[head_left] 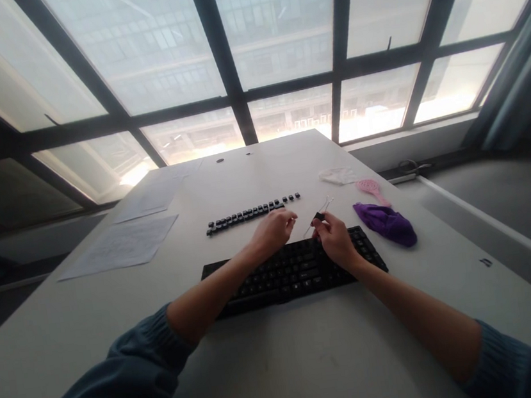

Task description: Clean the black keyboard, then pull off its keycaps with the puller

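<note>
A black keyboard (298,272) lies on the white table (284,351) in front of me. Behind it runs a row of loose black keycaps (248,214). My right hand (336,242) hovers over the keyboard's far right edge, its fingers pinched on a small black keycap (319,217) caught in a thin wire keycap puller (327,205). My left hand (275,230) is curled just left of it, above the keyboard's far edge, fingertips pressed together near the puller; I cannot make out what they hold.
A purple cloth (387,223) lies right of the keyboard, with a pink brush (371,188) and a clear plastic bag (339,176) behind it. Sheets of paper (123,244) lie at the left. Large windows stand beyond the table's far edge.
</note>
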A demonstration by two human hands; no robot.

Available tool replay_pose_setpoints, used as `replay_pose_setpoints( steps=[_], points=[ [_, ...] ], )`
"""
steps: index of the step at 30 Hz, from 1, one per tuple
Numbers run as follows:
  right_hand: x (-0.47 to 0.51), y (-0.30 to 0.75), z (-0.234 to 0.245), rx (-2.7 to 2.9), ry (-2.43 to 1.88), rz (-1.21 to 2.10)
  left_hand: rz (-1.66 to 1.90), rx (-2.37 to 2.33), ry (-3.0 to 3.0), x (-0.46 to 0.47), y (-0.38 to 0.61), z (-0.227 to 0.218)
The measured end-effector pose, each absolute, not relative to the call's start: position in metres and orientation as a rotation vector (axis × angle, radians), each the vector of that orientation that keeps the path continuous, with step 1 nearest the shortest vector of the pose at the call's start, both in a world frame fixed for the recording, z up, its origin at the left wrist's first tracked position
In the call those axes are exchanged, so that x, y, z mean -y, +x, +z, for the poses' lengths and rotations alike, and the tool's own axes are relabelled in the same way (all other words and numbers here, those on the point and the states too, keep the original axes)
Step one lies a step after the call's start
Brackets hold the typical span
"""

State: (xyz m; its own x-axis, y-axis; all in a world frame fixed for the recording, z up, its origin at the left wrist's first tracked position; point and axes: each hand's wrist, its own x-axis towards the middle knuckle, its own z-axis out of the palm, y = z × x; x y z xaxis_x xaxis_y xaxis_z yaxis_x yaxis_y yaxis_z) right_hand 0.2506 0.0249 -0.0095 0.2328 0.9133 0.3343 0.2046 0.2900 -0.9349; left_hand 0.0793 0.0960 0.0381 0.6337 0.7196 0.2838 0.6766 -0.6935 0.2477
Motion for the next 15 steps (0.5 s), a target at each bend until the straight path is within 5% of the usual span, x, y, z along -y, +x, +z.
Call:
replay_pose_setpoints(
  steps=[15],
  points=[
    [-0.013,0.215,-0.005,1.139,-1.117,0.937,0.598,-1.386,2.619,0.003,0.019,0.004]
  ],
)
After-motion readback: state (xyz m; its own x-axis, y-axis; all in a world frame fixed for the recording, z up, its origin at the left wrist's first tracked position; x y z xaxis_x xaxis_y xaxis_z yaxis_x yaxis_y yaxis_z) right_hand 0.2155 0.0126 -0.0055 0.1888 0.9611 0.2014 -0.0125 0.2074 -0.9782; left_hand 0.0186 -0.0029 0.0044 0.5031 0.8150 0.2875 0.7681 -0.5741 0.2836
